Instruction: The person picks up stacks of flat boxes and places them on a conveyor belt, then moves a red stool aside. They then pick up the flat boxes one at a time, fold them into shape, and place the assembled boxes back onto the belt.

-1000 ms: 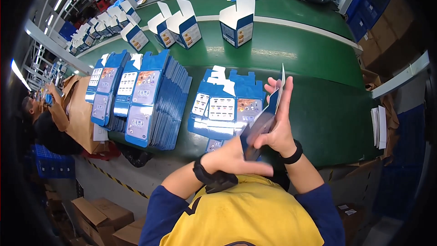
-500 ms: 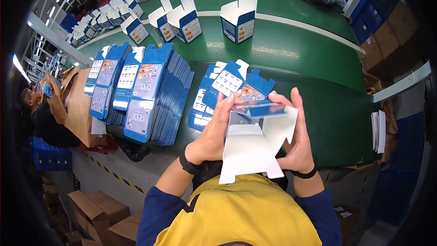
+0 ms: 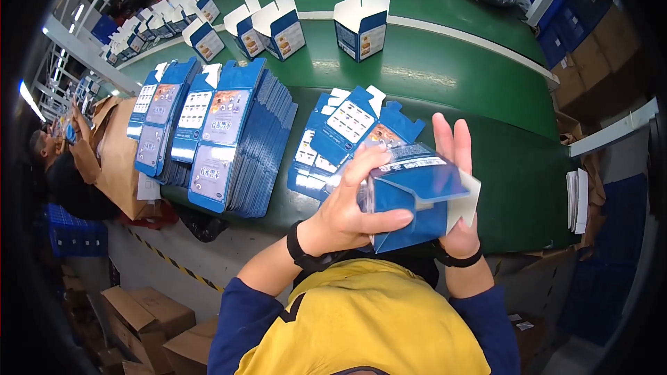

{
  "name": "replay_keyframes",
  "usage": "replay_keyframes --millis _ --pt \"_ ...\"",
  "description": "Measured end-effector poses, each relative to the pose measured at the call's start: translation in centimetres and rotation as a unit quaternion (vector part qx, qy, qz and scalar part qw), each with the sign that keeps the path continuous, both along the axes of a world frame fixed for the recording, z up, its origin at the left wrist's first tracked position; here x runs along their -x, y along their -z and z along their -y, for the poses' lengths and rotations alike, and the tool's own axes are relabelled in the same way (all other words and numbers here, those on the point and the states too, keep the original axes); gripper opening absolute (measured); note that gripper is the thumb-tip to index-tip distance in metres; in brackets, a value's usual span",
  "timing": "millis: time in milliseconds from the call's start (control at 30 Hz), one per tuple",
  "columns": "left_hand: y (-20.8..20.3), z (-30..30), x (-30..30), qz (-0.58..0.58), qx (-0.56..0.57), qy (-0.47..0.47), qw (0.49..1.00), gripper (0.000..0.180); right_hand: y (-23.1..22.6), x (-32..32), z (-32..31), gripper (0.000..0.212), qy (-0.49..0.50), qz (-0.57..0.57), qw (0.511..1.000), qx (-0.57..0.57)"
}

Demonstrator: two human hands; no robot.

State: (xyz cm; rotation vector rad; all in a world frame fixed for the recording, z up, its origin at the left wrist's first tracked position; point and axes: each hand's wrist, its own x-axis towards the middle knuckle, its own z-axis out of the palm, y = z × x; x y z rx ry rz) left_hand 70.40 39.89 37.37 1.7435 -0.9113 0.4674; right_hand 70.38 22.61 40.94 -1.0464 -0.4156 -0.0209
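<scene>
A blue carton (image 3: 410, 198) with a folded bottom is held over the table's near edge, its white inner flap (image 3: 464, 203) sticking out to the right. My left hand (image 3: 351, 205) is closed around its left end, with the thumb across the blue bottom panels. My right hand (image 3: 457, 167) is at the carton's right end, fingers stretched upward and the palm behind the white flap; part of it is hidden. Just beyond lie several flattened blue cartons (image 3: 347, 121), loosely overlapping.
Left of my hands stand thick stacks of flattened cartons (image 3: 267, 139). Across the green conveyor belt (image 3: 417, 69) are opened cartons (image 3: 361, 28) with raised white flaps. A person (image 3: 76, 173) is at the far left beside a large brown box (image 3: 118, 160). White sheets (image 3: 577, 201) stand at the right edge.
The carton has turned over, from its white open end toward me to its blue folded bottom. My left thumb now lies across that bottom, and my right fingers have straightened upward.
</scene>
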Motion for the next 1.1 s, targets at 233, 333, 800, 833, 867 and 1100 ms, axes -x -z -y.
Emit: replay_keyframes --millis 233,333,800,833,867,1100 --pt "-0.8 -1.1 -0.6 0.049 -0.085 -0.018 0.995 0.039 2.1 -1.1 1.2 0.07 -0.016 0.16 0.976 0.149" --pt "-1.6 -1.0 -0.7 0.031 -0.07 -0.011 0.997 0.048 2.7 -0.9 1.4 0.058 0.088 0.23 0.933 0.262" --pt "-2.5 -1.4 -0.9 0.02 -0.057 0.037 0.998 0.081 0.1 -1.8 1.4 0.048 0.089 0.245 0.885 0.385" --pt "-2.7 -1.4 -0.8 0.02 -0.057 0.036 0.997 0.081 0.1 -1.8 1.4 0.05 0.079 0.242 0.884 0.393" --pt "-2.9 -1.4 -0.8 0.012 -0.057 0.032 0.998 0.08 0.0 -1.9 1.4 0.05 0.08 0.242 0.884 0.392" --pt "-1.2 0.9 -0.7 0.067 -0.062 -0.055 0.994 0.088 0.7 -0.3 0.1 0.056 0.039 0.023 0.993 0.105"
